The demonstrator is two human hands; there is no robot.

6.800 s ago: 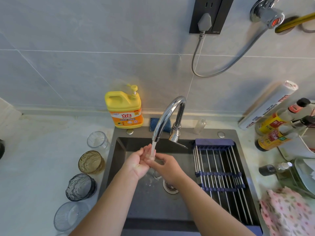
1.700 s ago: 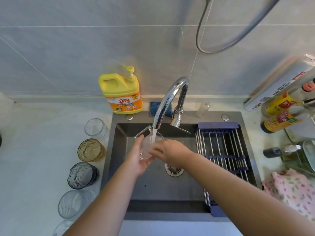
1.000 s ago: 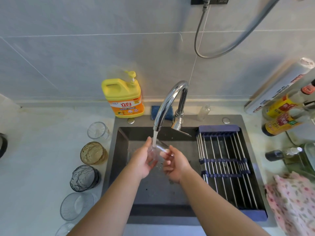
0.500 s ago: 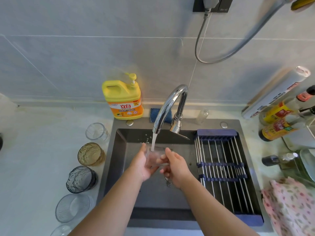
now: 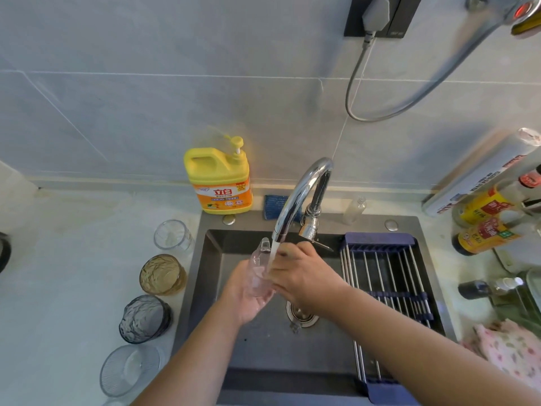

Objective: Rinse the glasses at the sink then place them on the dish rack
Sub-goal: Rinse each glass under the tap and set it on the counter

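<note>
A clear glass (image 5: 259, 266) lies tilted under the running water of the chrome faucet (image 5: 301, 197), over the dark sink (image 5: 263, 347). My left hand (image 5: 244, 294) cradles it from below, fingers curled round it. My right hand (image 5: 301, 276) covers its right side, fingers at its rim under the stream. On the counter left of the sink stand a clear glass (image 5: 172, 235), an amber glass (image 5: 162, 275), a dark grey glass (image 5: 145, 317) and a clear ribbed glass (image 5: 128, 370). The dish rack (image 5: 383, 288) of steel rods with blue ends spans the sink's right side.
A yellow detergent bottle (image 5: 219, 183) and a blue sponge (image 5: 276, 206) sit behind the sink. Sauce bottles (image 5: 486, 227) and a foil roll (image 5: 480, 174) crowd the right counter, with a pink floral cloth (image 5: 509, 347) near the front. A hose (image 5: 409, 92) hangs on the wall.
The glass has turned in my hands and now tilts up to the left under the stream. My right hand has moved up over its rim, close to the spout.
</note>
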